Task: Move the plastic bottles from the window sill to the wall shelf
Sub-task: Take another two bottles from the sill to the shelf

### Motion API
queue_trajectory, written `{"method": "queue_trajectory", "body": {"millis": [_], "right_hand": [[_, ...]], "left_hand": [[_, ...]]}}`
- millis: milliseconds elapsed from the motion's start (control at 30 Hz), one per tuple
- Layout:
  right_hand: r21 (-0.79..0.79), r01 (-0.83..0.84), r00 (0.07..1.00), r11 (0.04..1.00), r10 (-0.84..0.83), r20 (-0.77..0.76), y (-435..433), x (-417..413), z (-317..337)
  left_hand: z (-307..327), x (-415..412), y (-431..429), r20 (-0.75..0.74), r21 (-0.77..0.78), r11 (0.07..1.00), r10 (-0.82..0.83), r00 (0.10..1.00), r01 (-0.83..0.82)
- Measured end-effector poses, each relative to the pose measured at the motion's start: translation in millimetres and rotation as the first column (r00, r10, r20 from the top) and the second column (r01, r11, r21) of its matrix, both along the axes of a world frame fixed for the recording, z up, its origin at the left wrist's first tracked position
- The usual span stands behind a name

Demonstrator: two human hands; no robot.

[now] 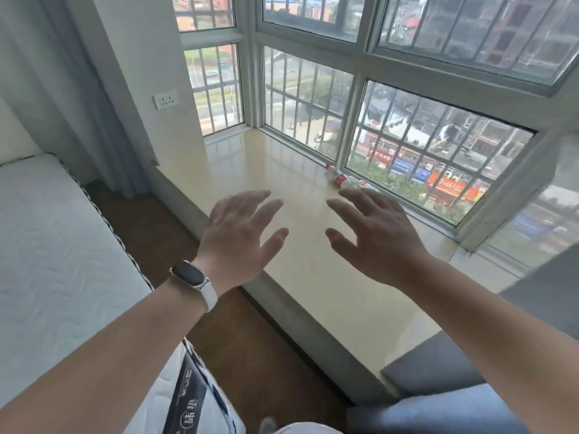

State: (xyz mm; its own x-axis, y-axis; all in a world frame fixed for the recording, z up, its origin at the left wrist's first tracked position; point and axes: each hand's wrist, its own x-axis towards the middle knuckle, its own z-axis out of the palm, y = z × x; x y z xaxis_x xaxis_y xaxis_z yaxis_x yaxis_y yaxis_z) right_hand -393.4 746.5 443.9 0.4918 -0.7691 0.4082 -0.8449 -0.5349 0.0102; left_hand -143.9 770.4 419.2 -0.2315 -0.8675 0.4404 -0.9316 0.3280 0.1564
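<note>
Several clear plastic bottles (341,178) with red caps and red labels lie on their sides on the cream window sill (266,170), close to the window glass. My right hand (379,234) hovers above the sill just in front of them, fingers spread, holding nothing. My left hand (241,236), with a dark band on its wrist, is held out beside it over the sill's front edge, also spread and holding nothing. No wall shelf is in view.
A white mattress (53,245) lies at the left, with brown floor (238,333) between it and the sill. Grey curtains (81,89) hang at the left wall. A dark cushion (432,368) rests on the sill at the lower right. Barred windows (407,136) enclose the sill.
</note>
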Motion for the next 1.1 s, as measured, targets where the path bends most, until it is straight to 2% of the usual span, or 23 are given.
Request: {"method": "queue_trajectory", "body": {"millis": [233,433,667,867,1100], "right_hand": [[0.018,-0.014,1.0,1.0,0.014,-0.005,-54,39,3],[-0.042,-0.128,0.989,0.991,0.131,0.069,-106,67,-11],[0.058,-0.204,0.974,0.977,0.196,0.115,-187,104,-30],[0.04,-0.268,0.957,0.963,0.261,0.123,-258,105,-31],[0.017,-0.179,0.969,0.984,0.173,0.176,-310,77,-26]], "left_hand": [[4,46,-31,0.047,-0.073,0.995,0.069,0.997,-0.065],[-4,71,-64,0.081,-0.134,0.981,0.155,0.985,-0.143],[2,84,-114,0.103,-0.131,0.958,0.27,0.957,-0.256],[2,74,-178,0.118,-0.068,0.938,0.347,0.93,-0.341],[2,36,-249,0.096,-0.009,0.953,0.303,0.948,-0.303]]}}
